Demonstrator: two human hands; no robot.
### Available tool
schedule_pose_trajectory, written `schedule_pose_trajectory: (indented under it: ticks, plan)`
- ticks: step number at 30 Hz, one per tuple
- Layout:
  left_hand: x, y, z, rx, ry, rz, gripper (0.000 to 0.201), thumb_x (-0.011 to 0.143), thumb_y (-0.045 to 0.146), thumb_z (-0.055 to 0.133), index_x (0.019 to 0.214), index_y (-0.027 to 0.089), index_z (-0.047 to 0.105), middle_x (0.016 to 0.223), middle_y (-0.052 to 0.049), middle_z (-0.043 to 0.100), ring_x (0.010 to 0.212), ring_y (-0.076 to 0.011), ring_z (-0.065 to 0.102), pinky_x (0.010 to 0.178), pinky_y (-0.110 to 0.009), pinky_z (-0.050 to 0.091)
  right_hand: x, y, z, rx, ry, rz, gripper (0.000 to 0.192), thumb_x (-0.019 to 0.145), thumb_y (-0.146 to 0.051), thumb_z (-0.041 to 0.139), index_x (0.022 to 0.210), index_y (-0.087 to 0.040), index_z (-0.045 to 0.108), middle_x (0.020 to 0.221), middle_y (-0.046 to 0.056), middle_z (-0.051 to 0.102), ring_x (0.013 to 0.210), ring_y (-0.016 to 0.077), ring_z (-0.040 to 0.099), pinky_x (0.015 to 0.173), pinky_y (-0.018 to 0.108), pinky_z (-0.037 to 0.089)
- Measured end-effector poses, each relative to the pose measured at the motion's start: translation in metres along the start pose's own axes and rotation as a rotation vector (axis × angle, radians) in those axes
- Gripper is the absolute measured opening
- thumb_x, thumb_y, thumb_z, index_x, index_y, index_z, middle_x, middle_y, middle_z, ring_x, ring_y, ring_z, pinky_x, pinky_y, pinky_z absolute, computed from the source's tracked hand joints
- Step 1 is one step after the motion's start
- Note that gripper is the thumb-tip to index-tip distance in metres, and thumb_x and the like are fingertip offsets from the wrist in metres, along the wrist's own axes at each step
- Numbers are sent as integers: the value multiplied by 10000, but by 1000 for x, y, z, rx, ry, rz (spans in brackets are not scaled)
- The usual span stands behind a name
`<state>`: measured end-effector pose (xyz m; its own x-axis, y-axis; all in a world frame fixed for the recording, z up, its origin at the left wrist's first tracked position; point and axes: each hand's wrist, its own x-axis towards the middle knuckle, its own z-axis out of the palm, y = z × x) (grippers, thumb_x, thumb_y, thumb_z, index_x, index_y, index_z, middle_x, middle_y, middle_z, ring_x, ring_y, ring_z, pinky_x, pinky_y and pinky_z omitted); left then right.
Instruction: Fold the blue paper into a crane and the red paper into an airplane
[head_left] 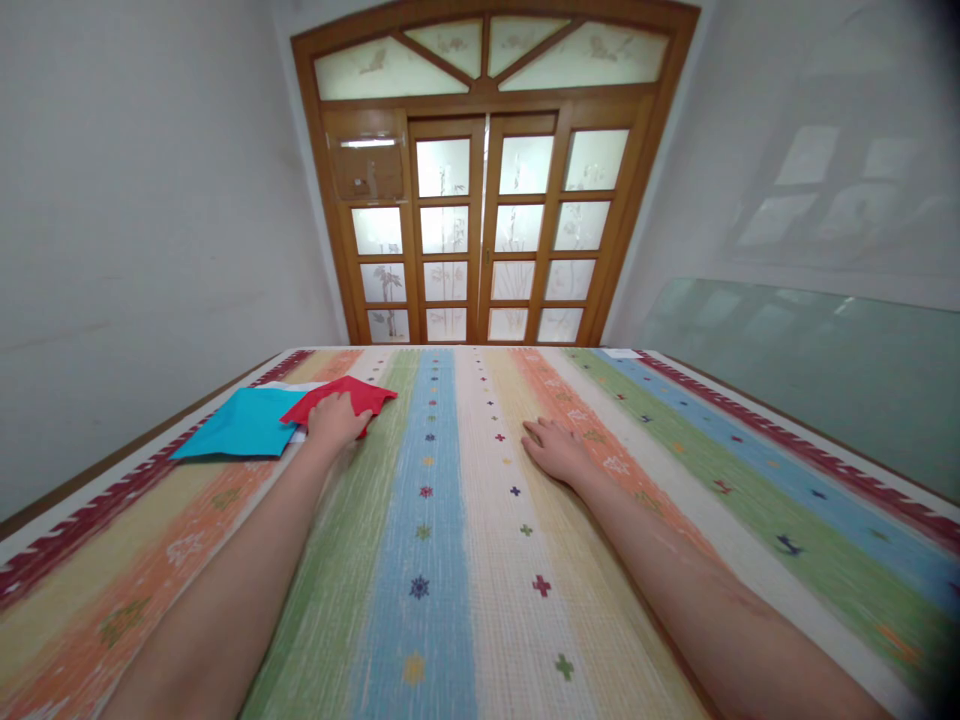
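text: none readable | labels: none | cloth (480, 560): woven crosses and flowers only

Two bare hands are in view: one left hand (335, 420) and one right hand (556, 450). Two flat coloured paper sheets show fully: one red paper sheet (352, 394) and one turquoise-blue paper sheet (240, 424). One striped woven multicoloured table cover (465, 560). One arched wooden double door with frosted glass panes (487, 220).
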<state>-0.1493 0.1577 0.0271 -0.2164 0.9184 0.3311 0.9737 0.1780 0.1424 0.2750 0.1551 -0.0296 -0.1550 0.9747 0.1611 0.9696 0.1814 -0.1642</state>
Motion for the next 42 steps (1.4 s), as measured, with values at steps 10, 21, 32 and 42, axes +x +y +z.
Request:
schedule_pose_trajectory:
  ticks: [10, 21, 32, 42]
  plan:
    - [-9, -12, 40, -37, -62, 21, 477, 852, 347, 530, 1278, 141, 590, 1222, -177, 657, 1100, -342, 612, 886, -411, 475, 1, 1, 2, 4, 4, 3, 513, 964, -486, 338, 1385, -251, 513, 1407, 139, 508, 1289, 334, 441, 1063, 552, 273]
    - [-17, 15, 2, -177, -83, 259, 371, 915, 268, 449, 1184, 244, 703, 1240, -60, 677, 1157, -280, 594, 1003, -394, 432, -1, -1, -2, 25, 2, 12, 493, 964, -478, 367, 1362, -244, 539, 1366, 140, 539, 1277, 321, 454, 1051, 505, 292]
    - [-74, 100, -89, -438, -890, 907, 348, 785, 311, 671, 1127, 265, 718, 1016, -14, 755, 863, -186, 690, 763, -249, 503, 0, 0, -9, 124, 91, 17, 440, 997, -399, 338, 1300, -222, 602, 1284, 121, 598, 1234, 270, 487, 1029, 390, 332]
    - [-89, 123, -75, -377, -514, 915, 351, 888, 376, 549, 1189, 245, 673, 1240, -55, 671, 1129, -230, 609, 990, -342, 444, -1, -11, -10, 304, 119, -148, 421, 1016, -394, 313, 1074, -192, 679, 1128, 96, 683, 1058, 212, 594, 899, 288, 422]
